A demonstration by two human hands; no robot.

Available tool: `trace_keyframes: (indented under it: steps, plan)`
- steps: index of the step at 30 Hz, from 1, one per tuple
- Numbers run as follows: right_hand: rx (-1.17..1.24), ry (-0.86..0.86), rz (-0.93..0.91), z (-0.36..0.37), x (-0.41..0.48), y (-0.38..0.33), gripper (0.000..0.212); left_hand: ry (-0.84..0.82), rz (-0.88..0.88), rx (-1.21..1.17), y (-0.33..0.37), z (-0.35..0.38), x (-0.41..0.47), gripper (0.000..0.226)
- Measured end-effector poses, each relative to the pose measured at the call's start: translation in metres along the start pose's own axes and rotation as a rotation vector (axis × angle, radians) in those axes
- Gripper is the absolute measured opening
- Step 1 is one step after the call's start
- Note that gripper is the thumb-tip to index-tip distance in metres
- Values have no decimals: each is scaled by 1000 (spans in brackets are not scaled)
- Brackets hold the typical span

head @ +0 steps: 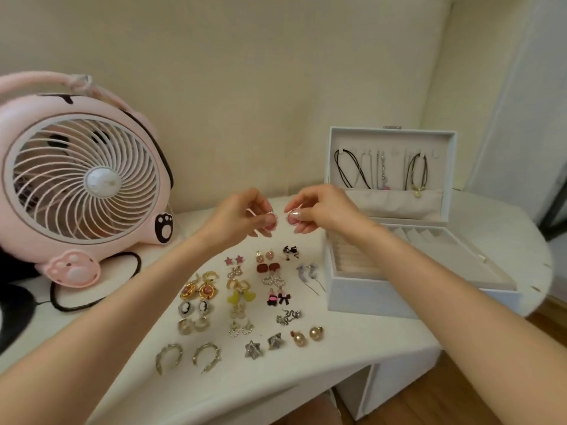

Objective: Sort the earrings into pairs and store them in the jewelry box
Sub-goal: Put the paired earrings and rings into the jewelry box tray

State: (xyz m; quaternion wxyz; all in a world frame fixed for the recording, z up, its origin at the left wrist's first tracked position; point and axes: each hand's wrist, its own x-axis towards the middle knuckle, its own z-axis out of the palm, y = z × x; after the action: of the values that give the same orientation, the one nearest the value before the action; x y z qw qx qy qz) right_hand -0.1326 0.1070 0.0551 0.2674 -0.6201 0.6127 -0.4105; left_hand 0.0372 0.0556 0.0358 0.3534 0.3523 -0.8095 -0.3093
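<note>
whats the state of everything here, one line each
jewelry box: lid open, standing upright
necklaces: hanging inside the lid
left hand: pinching a small pink earring
right hand: pinching a second small earring
loose earrings: laid out in pairs, outside the box
fan: upright; running or not, cannot tell

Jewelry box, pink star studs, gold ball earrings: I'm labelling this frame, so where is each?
jewelry box (pixel 368 297): head view, on its blank front wall.
pink star studs (pixel 239 258): head view, on the right-hand star.
gold ball earrings (pixel 316 333): head view, on the right-hand ball.
</note>
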Motion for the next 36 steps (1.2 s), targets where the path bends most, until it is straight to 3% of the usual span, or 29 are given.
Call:
trace_keyframes:
  steps: [6,10,20,23,25,28,30,36]
  plan:
    - [73,349,178,-68,-7,46,16,-125,107,-66,26,52,29,10]
    - [77,433,284,-90,-5,70,18,-148,134,-115,40,79,44,6]
    - [-301,337,389,-85,7,85,19,-124,91,-129,37,96,55,8]
    - [-413,400,303,-85,7,82,12,-148,77,-140,38,96,54,14]
    - [-220,431,192,-90,3,72,7,-146,59,-168,41,98,55,20]
    - [136,179,163,-95,-8,55,14,-117,36,-237,46,104,57,22]
    - [134,124,182,-95,-15,52,11,-99,39,-263,49,108,58,19]
    - [25,368,240,-105,-19,65,14,-9,123,-5,49,111,55,9]
